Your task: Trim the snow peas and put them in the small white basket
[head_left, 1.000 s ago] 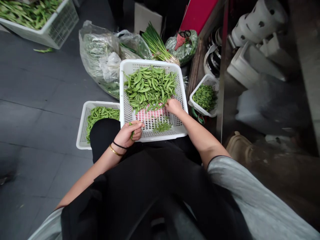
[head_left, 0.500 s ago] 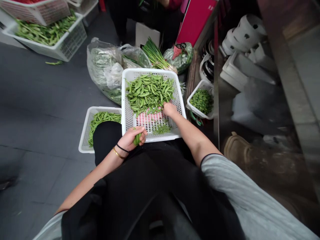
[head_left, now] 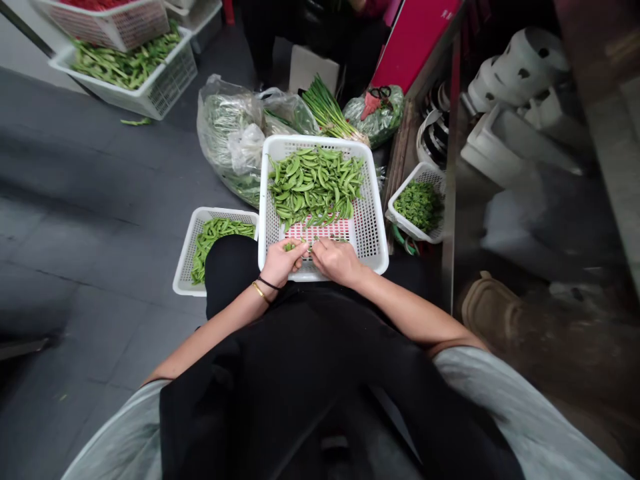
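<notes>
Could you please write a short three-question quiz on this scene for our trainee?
1. True or false: the spring onions lie beyond the large white basket that holds the green pods.

2. Which wrist wears the gold bangle: (a) left only, (b) right only, (c) both?

3. Fill in "near" or "far": the left grip and the right grip are close together at the basket's ____ side, as the wearer sees it.

Key: 1. True; 2. a; 3. near.

The tiled floor (head_left: 130,267) is dark grey and softly lit. A bright pink board (head_left: 417,41) slants at the back; on the right, a straight metal edge (head_left: 451,200) runs beside deep shadow.
</notes>
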Available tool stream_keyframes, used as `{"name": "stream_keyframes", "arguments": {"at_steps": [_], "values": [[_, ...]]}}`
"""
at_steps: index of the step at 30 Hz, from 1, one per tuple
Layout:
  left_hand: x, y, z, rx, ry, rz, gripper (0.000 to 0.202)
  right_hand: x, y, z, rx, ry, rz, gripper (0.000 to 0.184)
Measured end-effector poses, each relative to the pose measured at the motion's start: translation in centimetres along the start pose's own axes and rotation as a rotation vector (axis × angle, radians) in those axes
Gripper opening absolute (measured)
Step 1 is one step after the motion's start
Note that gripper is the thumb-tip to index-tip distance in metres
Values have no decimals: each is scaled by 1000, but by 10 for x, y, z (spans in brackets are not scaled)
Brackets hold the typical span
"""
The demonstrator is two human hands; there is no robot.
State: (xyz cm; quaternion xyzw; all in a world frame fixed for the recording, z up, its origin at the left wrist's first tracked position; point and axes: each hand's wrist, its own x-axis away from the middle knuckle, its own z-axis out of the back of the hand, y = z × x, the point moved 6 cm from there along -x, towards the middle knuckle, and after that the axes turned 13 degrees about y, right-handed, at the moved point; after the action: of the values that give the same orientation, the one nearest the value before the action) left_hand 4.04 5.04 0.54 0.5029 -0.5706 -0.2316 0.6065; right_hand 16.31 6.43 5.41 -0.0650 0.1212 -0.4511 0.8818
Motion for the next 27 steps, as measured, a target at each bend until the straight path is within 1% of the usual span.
{"name": "stream_keyframes", "arguments": {"at_steps": [2, 3, 6, 8, 10, 11, 13, 16, 18, 19, 21, 23, 25, 27], "values": [[5, 5, 4, 49, -43, 6, 27, 1, -8, 8, -225, 39, -16, 30], [8, 7, 5, 76, -94, 37, 24, 0, -7, 12, -376, 54, -45, 28], [24, 13, 3, 118, -310, 172, 16, -6, 4, 19, -831, 45, -163, 25], [34, 17, 0, 126, -427, 227, 15, -8, 5, 23, -1004, 2, -184, 24], [41, 19, -5, 140, -494, 253, 14, -7, -2, 28, -1053, -35, -138, 20], [43, 19, -7, 153, -513, 266, 14, -6, -5, 31, -1030, -22, -113, 19], [44, 17, -13, 194, -525, 296, 14, -5, -10, 37, -886, 84, -76, 18], [42, 11, -18, 252, -467, 358, 13, -3, -15, 43, -532, 296, -14, 20], [38, 10, -18, 277, -387, 366, 11, -1, -15, 43, -374, 368, 17, 21], [36, 12, -15, 279, -338, 340, 10, -1, -12, 45, -349, 392, 24, 22], [30, 21, -6, 260, -214, 207, 10, 2, 1, 52, -383, 456, 6, 22], [26, 33, 5, 191, -97, 23, 10, 5, 19, 61, -459, 500, -47, 20], [25, 44, 11, 95, -34, -132, 11, 6, 32, 66, -529, 456, -92, 18], [27, 51, 11, -17, -33, -230, 12, 5, 35, 64, -594, 353, -106, 13]]}}
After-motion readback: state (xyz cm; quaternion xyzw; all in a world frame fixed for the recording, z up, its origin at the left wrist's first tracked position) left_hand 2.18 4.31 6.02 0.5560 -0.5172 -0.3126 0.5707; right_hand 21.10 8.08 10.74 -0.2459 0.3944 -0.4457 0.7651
